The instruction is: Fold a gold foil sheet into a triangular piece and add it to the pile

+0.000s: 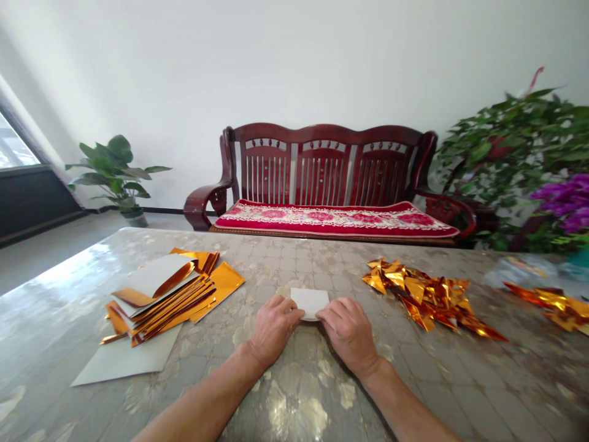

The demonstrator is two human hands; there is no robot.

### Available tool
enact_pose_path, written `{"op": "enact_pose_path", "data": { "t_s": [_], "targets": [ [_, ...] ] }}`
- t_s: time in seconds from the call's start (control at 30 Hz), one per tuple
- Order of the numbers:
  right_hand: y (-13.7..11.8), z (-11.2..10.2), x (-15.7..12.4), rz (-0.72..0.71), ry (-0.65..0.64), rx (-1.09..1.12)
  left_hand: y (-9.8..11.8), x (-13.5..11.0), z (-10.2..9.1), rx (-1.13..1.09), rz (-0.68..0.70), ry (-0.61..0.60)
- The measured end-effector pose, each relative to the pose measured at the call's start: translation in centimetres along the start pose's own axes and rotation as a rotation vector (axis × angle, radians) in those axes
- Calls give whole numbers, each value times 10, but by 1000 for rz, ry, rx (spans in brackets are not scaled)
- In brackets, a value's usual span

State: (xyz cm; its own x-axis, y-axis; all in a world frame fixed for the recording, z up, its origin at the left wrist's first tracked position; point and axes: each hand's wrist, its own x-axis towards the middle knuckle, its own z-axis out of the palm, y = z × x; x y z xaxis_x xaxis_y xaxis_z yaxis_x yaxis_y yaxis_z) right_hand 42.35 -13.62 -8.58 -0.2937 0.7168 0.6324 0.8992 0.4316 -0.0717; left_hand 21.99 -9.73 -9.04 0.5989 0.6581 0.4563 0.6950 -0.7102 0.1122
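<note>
A small sheet of paper (310, 299), pale side up, lies on the table in front of me, its near edge curled or folded over. My left hand (275, 325) pinches the near left corner between thumb and fingers. At the near right corner my right hand (346, 328) grips the same sheet in a like pinch. To the left is a loose stack of gold foil paper (170, 301), some sheets showing a pale back. Off to the right lies a heap of folded gold foil pieces (418, 291).
The table (304, 399) has a patterned, glossy cover. More folded foil (552, 304) and a clear plastic bag (522, 270) are at the right edge. Beyond stands a dark red wooden bench (322, 172), with potted plants (117, 172) on either side.
</note>
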Motion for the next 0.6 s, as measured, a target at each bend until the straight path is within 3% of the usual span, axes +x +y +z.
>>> {"op": "enact_pose_path", "data": {
  "t_s": [0.23,0.43,0.6],
  "targets": [
    [0,-2,-6,44,-221,48,3,-2,-5,15,-50,-230],
    [2,-7,-8,63,-272,103,1,-3,-9,-190,-163,-225],
    [5,-1,-5,121,-273,125,-3,0,-6,-330,-417,-222]
  ]
}}
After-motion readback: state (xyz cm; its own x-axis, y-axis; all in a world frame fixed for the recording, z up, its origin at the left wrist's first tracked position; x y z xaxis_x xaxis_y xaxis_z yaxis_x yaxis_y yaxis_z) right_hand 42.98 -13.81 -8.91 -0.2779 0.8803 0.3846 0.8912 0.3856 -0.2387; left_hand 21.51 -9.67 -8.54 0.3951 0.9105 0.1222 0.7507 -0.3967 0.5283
